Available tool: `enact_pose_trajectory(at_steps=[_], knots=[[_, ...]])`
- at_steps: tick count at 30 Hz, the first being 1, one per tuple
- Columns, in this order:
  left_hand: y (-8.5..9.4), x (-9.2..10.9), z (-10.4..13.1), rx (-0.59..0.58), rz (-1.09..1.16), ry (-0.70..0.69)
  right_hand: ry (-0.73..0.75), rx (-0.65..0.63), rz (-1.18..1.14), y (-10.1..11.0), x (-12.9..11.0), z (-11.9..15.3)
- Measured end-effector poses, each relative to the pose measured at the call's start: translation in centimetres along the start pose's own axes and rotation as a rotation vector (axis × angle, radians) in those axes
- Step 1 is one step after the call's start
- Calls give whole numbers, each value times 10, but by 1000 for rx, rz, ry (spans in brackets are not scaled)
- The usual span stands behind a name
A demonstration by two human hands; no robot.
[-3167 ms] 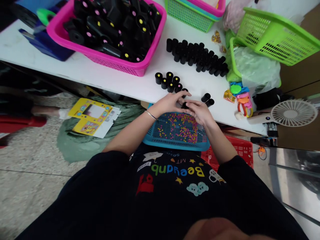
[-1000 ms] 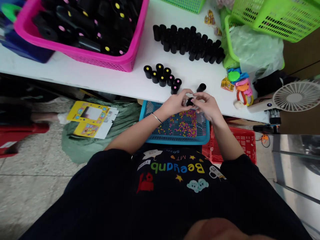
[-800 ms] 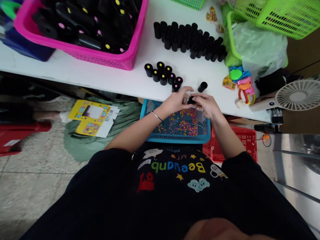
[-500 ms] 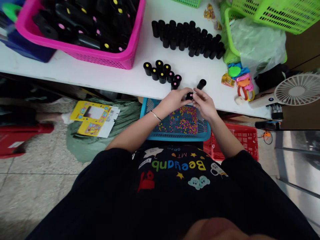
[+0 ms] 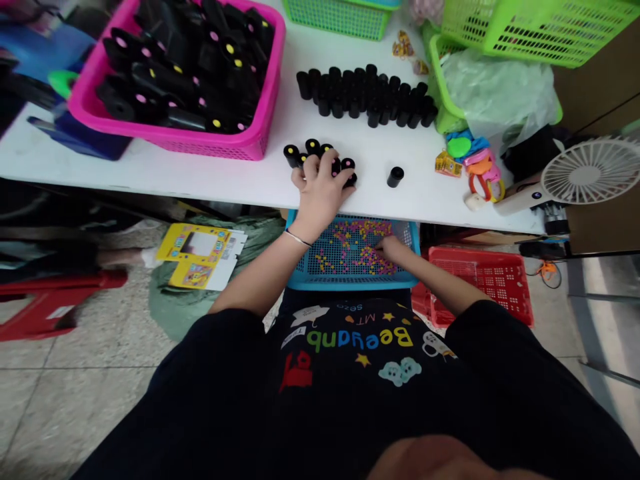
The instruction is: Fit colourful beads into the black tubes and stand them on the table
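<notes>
Head camera: we count two hands, the left hand (image 5: pixel 323 193) at a group of black tubes with coloured dots (image 5: pixel 313 146), the right hand (image 5: pixel 393 249) down in one blue basket (image 5: pixel 350 285). At least six dotted tubes show, yellow and pink, the rest hidden by the hand; one lone tube (image 5: pixel 395 177) stands apart to their right. Behind them, plain black tubes (image 5: pixel 367 93) crowd too closely for us to count, and one pink basket (image 5: pixel 260 141) holds a heap of black parts (image 5: pixel 190 73). The left fingers are spread and curved over the dotted group; whether they grip a tube, we cannot tell. The right fingers point into the small pink and yellow pieces (image 5: pixel 327 260), and we cannot tell if they pinch one. Half a second ago both hands met around a pink-dotted tube above the blue basket; now they have parted, while the lone tube remains on the counter. We see a white counter (image 5: pixel 200 175) with one fan (image 5: pixel 584 175) near its right end, and below, a tiled floor (image 5: pixel 90 413) with one red basket (image 5: pixel 480 277) and a red stool (image 5: pixel 65 297).
</notes>
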State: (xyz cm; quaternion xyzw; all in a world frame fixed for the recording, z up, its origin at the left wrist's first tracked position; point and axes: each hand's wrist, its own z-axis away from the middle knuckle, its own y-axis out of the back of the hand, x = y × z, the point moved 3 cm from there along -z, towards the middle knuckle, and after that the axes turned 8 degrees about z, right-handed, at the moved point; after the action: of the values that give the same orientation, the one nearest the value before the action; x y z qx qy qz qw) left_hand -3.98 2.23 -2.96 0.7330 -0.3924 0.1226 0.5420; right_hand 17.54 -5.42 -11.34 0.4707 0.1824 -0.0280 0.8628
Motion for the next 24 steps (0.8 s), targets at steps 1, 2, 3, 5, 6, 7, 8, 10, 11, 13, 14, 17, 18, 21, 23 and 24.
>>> enact_pose_trajectory(at_steps=[1,2,3,5,6,7,8,10,11,13,14,17,18,21,23,24], knots=[[0,0,-3,27,-9,-1,-7,0,-3,-1,-1,0],[-1,2,-5,48,-17,-9,-17,-2,-9,-1,-1,0],[-4,5,-8,58,-22,-23,-28,-4,-19,-2,-2,1],[-16,18,-15,35,-11,-69,-48,-1,-51,-1,-4,1],[-25,25,-20,2,7,-97,-57,0,-69,-1,-5,0],[-35,32,-25,-39,33,-124,-66,-1,-88,0,-6,0],[-46,39,-30,-85,62,-147,-74,-4,-107,2,-7,0],[-69,48,-41,-172,118,-167,-87,-10,-147,7,-9,1],[-78,50,-46,-204,143,-159,-90,-15,-170,12,-9,4],[-90,51,-51,-241,185,-118,-86,-37,-212,26,-7,14],[-92,50,-52,-247,204,-96,-76,-51,-246,36,-4,20],[-86,43,-45,-244,273,-75,-25,-21,-519,73,4,41],[-82,41,-41,-244,308,-86,-9,40,-642,87,7,46],[-66,32,-26,-261,431,-128,22,302,-866,119,11,46],[-59,25,-19,-284,489,-146,28,419,-847,128,7,34],[-57,22,-16,-296,510,-152,25,445,-804,129,3,26]])
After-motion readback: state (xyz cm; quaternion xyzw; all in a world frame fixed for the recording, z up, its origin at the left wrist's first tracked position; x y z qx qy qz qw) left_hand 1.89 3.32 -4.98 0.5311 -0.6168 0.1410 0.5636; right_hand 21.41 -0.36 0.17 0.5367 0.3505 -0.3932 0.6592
